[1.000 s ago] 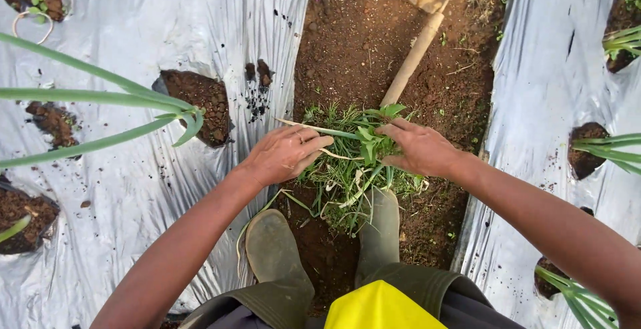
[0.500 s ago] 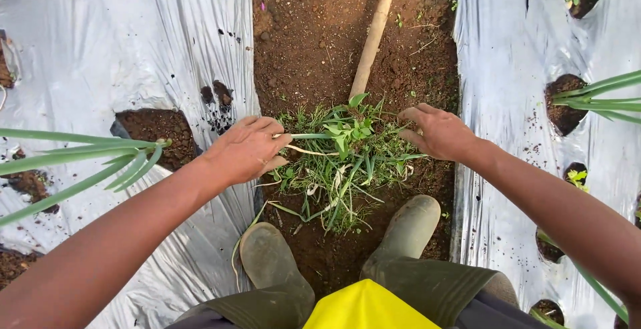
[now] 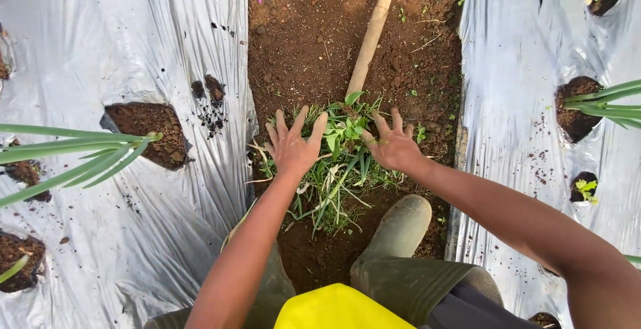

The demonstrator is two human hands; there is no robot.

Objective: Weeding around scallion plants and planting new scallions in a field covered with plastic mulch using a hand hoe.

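Observation:
A heap of pulled green weeds [image 3: 337,169] lies on the brown soil furrow [image 3: 314,42] between two plastic-covered beds. My left hand [image 3: 294,145] rests flat on the left side of the heap, fingers spread. On the heap's right side sits my right hand [image 3: 394,145], also spread with fingers pointing forward. Neither hand grips anything. A wooden tool handle [image 3: 370,35] lies on the soil just beyond the weeds, running to the top edge.
Silver plastic mulch [image 3: 133,49] covers beds on both sides, with planting holes [image 3: 143,125] of dark soil. Long green onion leaves [image 3: 67,152] reach in from the left and from the right [image 3: 604,105]. My green rubber boots [image 3: 400,225] stand in the furrow.
Both hands were closed around the weed bundle from its sides; now they lie open and flat on top of it. The view has shifted slightly.

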